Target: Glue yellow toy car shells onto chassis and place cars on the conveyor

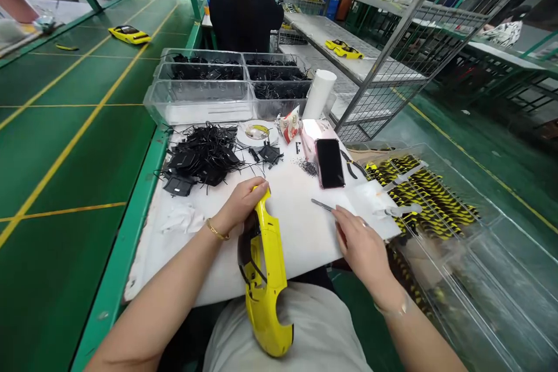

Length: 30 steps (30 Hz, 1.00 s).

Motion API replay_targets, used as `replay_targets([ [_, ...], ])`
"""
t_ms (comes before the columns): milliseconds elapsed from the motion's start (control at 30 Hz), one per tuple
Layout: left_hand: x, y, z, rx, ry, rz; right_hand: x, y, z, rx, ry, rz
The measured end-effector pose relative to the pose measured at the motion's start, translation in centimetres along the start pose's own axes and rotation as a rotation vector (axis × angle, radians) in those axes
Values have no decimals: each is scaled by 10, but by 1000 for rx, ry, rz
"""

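Observation:
My left hand (246, 204) is closed round one end of a yellow toy car body (274, 256). The shell is tilted on its side, its far end resting against my lap. My right hand (360, 238) is low over the white table top, with its fingertips closed on the end of thin grey metal tweezers (321, 204). Left of the car shell is a heap of black parts with thin wires (203, 154). Tiny black screws or bits (308, 168) lie in a small pile beyond my right hand.
A phone (330, 164), pliers (354, 164), a tape roll (257, 133) and a white paper roll (320, 93) stand or lie on the table. A clear divided bin (200, 93) is at the back. Trays of yellow-black parts (422, 197) sit right. A person (244, 11) sits ahead beside a rack (370, 70).

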State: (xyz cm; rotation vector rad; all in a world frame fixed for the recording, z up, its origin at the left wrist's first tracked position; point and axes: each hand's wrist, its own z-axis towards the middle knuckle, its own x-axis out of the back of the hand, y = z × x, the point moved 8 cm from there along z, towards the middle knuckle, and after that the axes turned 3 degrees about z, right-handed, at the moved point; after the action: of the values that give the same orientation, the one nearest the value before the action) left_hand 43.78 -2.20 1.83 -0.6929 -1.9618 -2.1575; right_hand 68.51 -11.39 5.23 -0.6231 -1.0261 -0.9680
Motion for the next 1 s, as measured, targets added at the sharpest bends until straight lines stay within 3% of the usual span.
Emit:
replay_targets([
  [100,1,0,-1,3,-4,-22,-44,6,13,-46,-150,-185],
  [200,1,1,-1,-3,-10,-28,-47,16,31,-76,-194,-118],
  [267,0,1,0,-3,-12,-8,-31,20,46,-122,-115,128],
  [367,-1,2,1,2,-21,14,-13,35,72,-249,52,672],
  [467,0,3,1,4,-25,7,-28,54,94,-385,91,947],
  [633,0,3,2,0,-37,-11,-59,69,103,-437,155,856],
  [733,-1,3,3,-2,-48,-16,-63,68,95,-436,215,743],
  [867,-2,3,3,4,-49,-26,-65,65,92,-428,186,546],
  [1000,-2,3,4,8,-52,-15,-65,65,94,-405,193,503],
])
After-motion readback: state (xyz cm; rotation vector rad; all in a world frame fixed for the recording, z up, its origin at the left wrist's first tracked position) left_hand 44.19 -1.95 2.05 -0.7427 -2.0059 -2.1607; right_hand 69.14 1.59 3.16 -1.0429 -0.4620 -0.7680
